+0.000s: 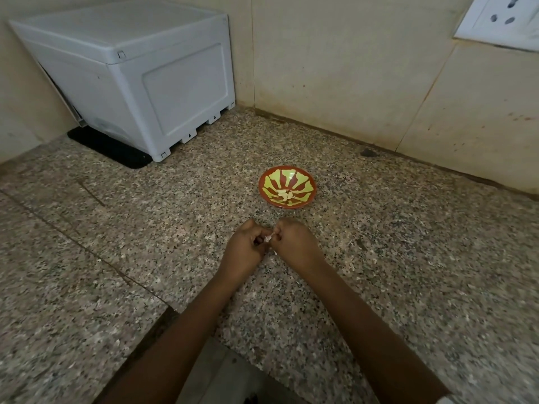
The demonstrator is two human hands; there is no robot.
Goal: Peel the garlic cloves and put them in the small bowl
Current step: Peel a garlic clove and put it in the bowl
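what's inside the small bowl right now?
A few pale peeled garlic cloves lie together on the near side of the small bowl. Their count is too blurred to tell. Nothing covers the bowl; the rest shows bare.

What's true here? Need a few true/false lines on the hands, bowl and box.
1. The left hand and the right hand both pinch one garlic clove between them. True.
2. The bowl is empty. False: a few peeled cloves lie in it.
3. The bowl stands on the counter beyond the hands, and neither hand touches it. True.
4. The grey box stands right of the bowl. False: it is at the far left, in the corner.
5. A wall socket shows at the upper right. True.
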